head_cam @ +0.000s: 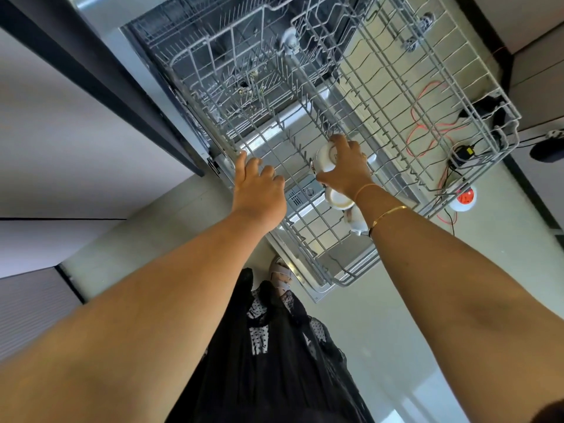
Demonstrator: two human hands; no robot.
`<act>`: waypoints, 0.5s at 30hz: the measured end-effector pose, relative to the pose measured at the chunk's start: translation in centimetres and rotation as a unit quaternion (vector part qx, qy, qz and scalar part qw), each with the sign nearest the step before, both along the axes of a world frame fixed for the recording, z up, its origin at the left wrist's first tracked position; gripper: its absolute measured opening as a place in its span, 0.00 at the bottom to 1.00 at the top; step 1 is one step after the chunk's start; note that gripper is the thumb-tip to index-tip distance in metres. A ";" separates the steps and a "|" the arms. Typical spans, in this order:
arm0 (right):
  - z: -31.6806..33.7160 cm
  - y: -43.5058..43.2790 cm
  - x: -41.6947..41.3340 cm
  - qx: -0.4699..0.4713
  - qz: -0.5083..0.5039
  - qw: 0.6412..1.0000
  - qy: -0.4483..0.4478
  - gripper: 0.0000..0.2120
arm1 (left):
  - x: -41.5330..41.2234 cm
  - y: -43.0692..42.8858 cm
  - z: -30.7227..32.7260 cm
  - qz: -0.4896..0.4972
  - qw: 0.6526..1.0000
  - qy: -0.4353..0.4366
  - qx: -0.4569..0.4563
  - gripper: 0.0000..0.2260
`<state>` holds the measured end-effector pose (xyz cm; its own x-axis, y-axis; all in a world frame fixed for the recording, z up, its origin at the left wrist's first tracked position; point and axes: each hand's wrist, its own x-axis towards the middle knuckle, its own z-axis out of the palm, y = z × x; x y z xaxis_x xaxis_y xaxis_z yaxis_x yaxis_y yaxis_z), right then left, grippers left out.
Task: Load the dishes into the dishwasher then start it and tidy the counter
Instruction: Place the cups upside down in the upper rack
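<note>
The dishwasher stands open with its grey wire upper rack (396, 87) pulled out over the open door (308, 196). My right hand (345, 169) grips a white cup (325, 157) inside the rack's near part. A second white cup (337, 201) sits in the rack just under my right wrist, and a third white piece (355, 222) lies beside it, partly hidden. My left hand (259, 184) rests on the rack's left edge, fingers curled over the wire. The lower rack (219, 56) shows deeper inside the tub.
A dark counter edge (91, 74) runs along the left. On the floor to the right lie red cables (427, 123), a black charger (462, 154) and a white and red socket (464, 198). My black dress and a sandalled foot (282, 274) are below the door.
</note>
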<state>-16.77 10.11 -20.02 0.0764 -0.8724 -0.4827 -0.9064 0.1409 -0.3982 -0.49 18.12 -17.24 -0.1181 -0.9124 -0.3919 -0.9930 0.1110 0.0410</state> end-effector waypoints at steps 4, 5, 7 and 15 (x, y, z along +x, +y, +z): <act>-0.3 -0.8 0.0 0.023 0.010 1.000 0.005 0.40 | 0.0 0.0 -0.1 0.002 1.000 -0.002 -0.001 0.16; -0.3 -1.2 0.1 0.033 0.014 0.999 0.008 0.40 | 0.0 0.0 -0.1 0.002 1.000 -0.003 -0.001 0.16; -0.2 -2.0 0.3 0.054 0.044 0.997 0.020 0.42 | 0.0 0.0 -0.1 0.003 1.000 -0.001 -0.002 0.16; 0.2 -3.1 -0.4 0.074 0.111 0.991 0.020 0.42 | 0.0 0.1 -0.3 0.011 1.000 0.008 -0.007 0.15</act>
